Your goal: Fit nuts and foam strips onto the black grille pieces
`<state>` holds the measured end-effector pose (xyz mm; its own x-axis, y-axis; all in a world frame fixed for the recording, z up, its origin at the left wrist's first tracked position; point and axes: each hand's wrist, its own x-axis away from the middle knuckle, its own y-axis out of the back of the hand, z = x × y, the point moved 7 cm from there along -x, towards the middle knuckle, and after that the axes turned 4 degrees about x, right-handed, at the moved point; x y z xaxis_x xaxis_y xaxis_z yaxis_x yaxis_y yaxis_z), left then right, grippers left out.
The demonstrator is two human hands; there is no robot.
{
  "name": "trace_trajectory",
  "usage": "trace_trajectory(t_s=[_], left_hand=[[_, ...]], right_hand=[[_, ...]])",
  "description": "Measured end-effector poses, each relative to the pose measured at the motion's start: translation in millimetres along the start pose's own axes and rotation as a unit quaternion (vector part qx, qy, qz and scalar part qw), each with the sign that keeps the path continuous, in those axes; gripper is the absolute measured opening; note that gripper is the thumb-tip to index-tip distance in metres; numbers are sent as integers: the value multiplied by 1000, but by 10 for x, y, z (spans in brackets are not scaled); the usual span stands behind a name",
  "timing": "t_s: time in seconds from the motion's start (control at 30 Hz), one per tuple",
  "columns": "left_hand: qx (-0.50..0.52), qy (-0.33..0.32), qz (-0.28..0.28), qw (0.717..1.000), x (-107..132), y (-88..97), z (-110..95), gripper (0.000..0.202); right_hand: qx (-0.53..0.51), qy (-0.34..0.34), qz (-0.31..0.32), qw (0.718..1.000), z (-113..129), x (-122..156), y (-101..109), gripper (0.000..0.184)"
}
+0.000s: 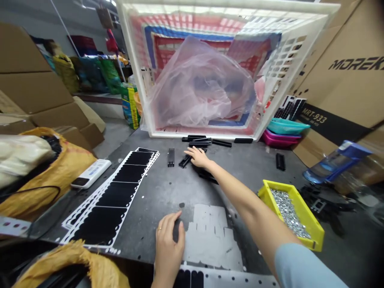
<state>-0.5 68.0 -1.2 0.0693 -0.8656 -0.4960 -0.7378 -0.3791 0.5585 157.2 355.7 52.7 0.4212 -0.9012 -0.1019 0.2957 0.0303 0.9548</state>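
Note:
My right hand point(198, 157) reaches across the dark grey work table point(168, 192), its fingers spread just over a loose pile of black strips point(199, 143). A small black comb-like piece point(171, 157) lies to the left of it. My left hand point(168, 244), wearing a ring, rests curled at the near table edge beside a grey cut sheet point(210, 240). Whether it holds anything is hidden. Long white-backed sheets of black scalloped pads point(120, 192) lie left of that hand.
A yellow tray of small silver parts point(289, 214) sits at the right table edge. A white plastic crate point(258, 76) holding a clear bag stands at the far edge. Stacked teal and pink trays point(283, 132), cardboard boxes point(345, 68) and a yellow sack point(54, 168) flank the table.

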Motion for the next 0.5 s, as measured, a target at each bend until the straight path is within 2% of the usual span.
trace_trajectory(t_s=[0.07,0.13,0.3,0.37,0.43,0.5], left_hand=[[4,0,1,1000,4,11,4,26],[10,9,3,1000,10,23,30,27],[-8,54,-13,998,-84,20,87,47],[3,37,50,998,-192,-126,28,53],[35,4,146,989,-297,-331,-63,46],[59,-19,205,977,-390,-464,-119,37]], right_hand=[[32,44,31,998,119,9,-88,39],[58,89,58,993,257,204,-178,38],[89,158,58,982,539,1197,-292,18],[89,162,36,982,604,1582,-269,13],[87,158,16,984,614,1894,-199,9],[57,148,-16,987,511,2169,-22,11]])
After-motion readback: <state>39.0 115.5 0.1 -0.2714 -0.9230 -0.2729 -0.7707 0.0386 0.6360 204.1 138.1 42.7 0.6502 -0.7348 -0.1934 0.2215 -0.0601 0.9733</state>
